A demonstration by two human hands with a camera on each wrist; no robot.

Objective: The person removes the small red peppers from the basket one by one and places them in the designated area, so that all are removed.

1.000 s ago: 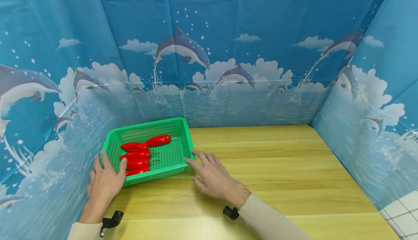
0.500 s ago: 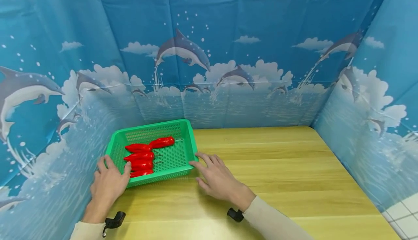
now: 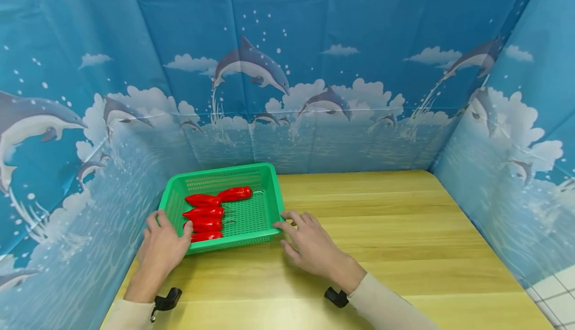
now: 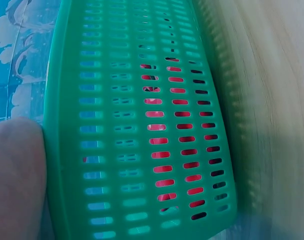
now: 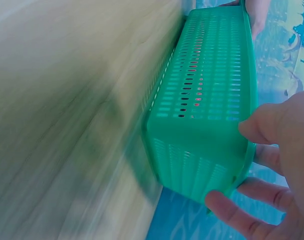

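Observation:
A green plastic basket with slotted walls is on the wooden table, toward the back left. Several glossy red peppers lie inside it, mostly in its left half. My left hand holds the front left corner, with the thumb at the front rim and the fingers along the left side. At the front right corner my right hand grips the rim. The right wrist view shows that thumb on the front wall and the fingers bent against the side. Through the slots in the left wrist view, red peppers show.
The wooden table extends to the right of the basket. A blue curtain printed with dolphins closes in the back and both sides. White floor tiles show past the right edge.
The basket has shifted to the right across the table, carrying the peppers along. Both hands have moved right with it, staying at its front corners.

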